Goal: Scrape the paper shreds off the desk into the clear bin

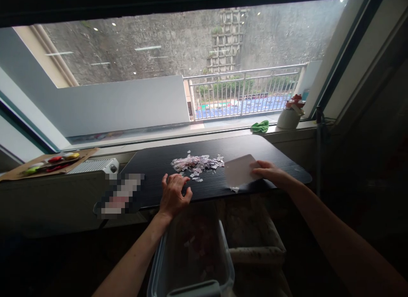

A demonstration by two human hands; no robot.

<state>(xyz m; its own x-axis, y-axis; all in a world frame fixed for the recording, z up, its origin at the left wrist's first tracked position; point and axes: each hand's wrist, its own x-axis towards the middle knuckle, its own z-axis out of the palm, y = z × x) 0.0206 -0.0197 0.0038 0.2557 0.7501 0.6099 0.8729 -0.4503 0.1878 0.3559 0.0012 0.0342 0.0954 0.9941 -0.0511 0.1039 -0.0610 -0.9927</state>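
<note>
Head view takes in a wide, dark-framed window (153,46) behind a long black wood-grained desk (149,171) with rounded corners. At its left end a pixelated patch (120,195) masks what lies there, so any print is unreadable. Just below the near edge sits a clear plastic box (227,250) with a pale clip on its rim; a few paper scraps (208,271) show dimly inside. Left of the desk, a brown sheet (12,173) bears red, yellow and green shapes beside a white ribbed radiator (92,166). Toward the middle of the desk spreads a loose pile of small whitish-pink paper pieces (197,163). To its right, a flat, pale rectangular plate (239,171) is tilted over the desk, its right edge pinched in the grip of the right hand (266,172). The left hand (175,192) is at the pile's near left side, its grip fairly wide, fingers curled, thumb apart; I cannot tell whether it touches the desk. On the sill stand a pale, red-topped jug (288,117) and, beside it, a crumpled green cloth (260,126). One stray white scrap (235,189) lies by the plate's lower edge.
</note>
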